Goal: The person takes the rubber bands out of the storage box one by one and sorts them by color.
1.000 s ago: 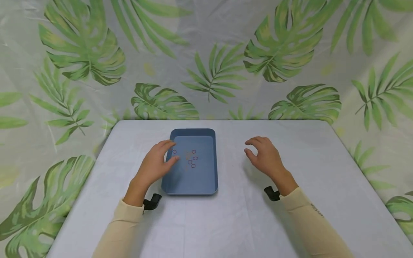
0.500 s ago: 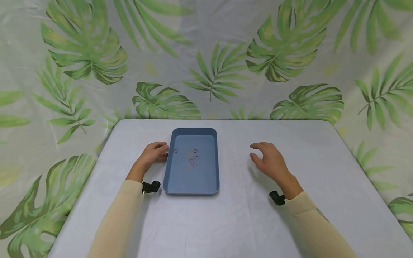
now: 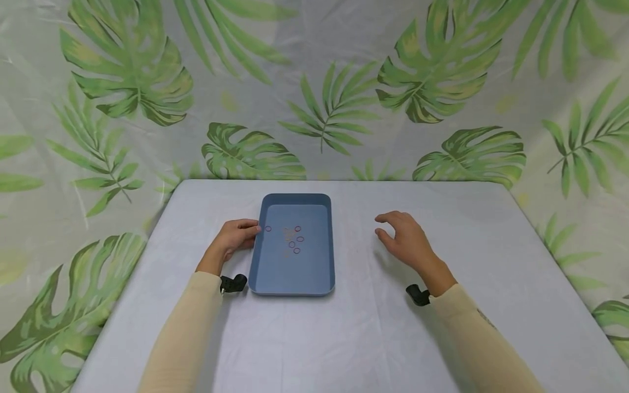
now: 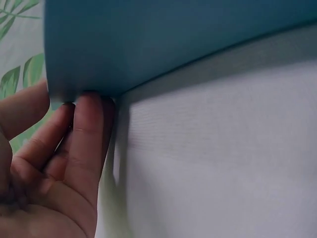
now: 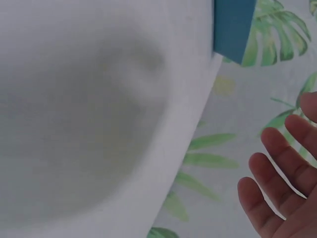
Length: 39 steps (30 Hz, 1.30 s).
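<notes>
A shallow blue-grey tray (image 3: 290, 275) lies on the white table, left of the middle. Inside it are several small red rings (image 3: 300, 239), like rubber bands, and a few faint tan ones (image 3: 288, 234) near its centre. My left hand (image 3: 237, 236) grips the tray's left side. The left wrist view shows the thumb (image 4: 27, 111) at the wall's upper part and the fingertips (image 4: 89, 106) at its lower edge. Off to the right of the tray, my right hand (image 3: 404, 239) hovers with relaxed, slightly bent fingers and nothing in it.
White cloth covers the table (image 3: 344, 344). Behind it hangs a leaf-print curtain (image 3: 344, 109), which also shows along both sides. A black wrist camera (image 3: 235, 284) sits on the left wrist, another camera (image 3: 417, 295) on the right.
My left hand has moved from above the tray's left part to its outer left side and taken hold there. My right hand has shifted only slightly. The tray stays about where it was.
</notes>
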Each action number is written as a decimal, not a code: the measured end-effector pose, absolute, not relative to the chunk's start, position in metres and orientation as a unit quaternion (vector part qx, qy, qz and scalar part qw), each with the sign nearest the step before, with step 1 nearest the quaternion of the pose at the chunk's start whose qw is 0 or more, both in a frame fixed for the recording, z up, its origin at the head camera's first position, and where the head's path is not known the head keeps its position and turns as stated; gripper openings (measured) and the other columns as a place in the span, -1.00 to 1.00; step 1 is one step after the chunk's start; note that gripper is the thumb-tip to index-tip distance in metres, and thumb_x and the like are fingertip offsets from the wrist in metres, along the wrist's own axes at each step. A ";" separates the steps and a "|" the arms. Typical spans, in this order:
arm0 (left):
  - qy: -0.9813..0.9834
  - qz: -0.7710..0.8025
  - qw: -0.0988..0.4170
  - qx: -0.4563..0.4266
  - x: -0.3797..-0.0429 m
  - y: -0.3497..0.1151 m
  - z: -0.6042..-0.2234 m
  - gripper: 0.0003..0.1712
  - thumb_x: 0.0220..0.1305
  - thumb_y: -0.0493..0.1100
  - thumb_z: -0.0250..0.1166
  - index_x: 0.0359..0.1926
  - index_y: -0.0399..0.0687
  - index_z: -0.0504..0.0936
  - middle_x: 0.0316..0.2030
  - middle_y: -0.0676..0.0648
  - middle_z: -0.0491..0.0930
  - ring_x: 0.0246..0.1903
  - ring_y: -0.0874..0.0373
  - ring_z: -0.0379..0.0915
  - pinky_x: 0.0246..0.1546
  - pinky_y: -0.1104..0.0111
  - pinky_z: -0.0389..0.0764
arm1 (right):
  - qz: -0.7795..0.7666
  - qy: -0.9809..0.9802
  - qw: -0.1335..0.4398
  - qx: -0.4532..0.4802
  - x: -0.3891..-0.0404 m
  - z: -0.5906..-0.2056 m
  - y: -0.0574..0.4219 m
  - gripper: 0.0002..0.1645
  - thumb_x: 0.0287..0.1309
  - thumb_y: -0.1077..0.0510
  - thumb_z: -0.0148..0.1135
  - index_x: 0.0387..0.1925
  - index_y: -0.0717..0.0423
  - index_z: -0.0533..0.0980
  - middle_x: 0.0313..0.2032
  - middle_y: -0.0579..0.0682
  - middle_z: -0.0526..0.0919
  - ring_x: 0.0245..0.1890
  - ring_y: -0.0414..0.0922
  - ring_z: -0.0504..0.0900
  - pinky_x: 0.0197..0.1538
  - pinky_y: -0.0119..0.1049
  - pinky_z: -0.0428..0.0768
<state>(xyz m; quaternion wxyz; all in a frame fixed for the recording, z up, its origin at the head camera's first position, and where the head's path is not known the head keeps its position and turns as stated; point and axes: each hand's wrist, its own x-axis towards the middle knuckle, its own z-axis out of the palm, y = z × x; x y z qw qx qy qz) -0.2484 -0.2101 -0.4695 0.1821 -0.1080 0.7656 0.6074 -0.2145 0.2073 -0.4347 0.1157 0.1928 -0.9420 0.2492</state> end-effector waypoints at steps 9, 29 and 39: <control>0.751 0.626 0.173 -0.118 -0.249 -0.205 -0.475 -0.43 0.41 -0.13 0.25 0.36 -0.20 0.42 0.31 -0.30 0.44 -0.20 0.33 0.63 -0.13 0.49 0.70 | 0.197 -0.937 0.121 0.262 -0.230 -0.419 0.186 -0.67 0.24 0.14 0.31 0.01 0.15 0.61 0.01 0.13 0.67 0.06 0.16 0.56 0.09 0.08 0.62; 0.741 0.636 0.159 -0.147 -0.245 -0.206 -0.482 -0.45 0.39 -0.09 0.27 0.33 -0.16 0.47 0.29 -0.24 0.48 -0.17 0.35 0.61 -0.10 0.50 0.70 | 0.212 -0.927 0.076 0.299 -0.238 -0.420 0.141 -0.71 0.29 0.13 0.26 0.00 0.14 0.62 0.03 0.10 0.66 0.09 0.11 0.57 0.20 0.01 0.60; 0.742 0.637 0.155 -0.143 -0.245 -0.207 -0.482 -0.46 0.39 -0.09 0.27 0.32 -0.20 0.48 0.25 -0.22 0.51 -0.19 0.37 0.61 -0.11 0.50 0.70 | 0.233 -0.920 0.045 0.311 -0.246 -0.414 0.120 -0.71 0.28 0.18 0.26 0.01 0.16 0.62 0.02 0.09 0.67 0.12 0.07 0.58 0.26 -0.01 0.56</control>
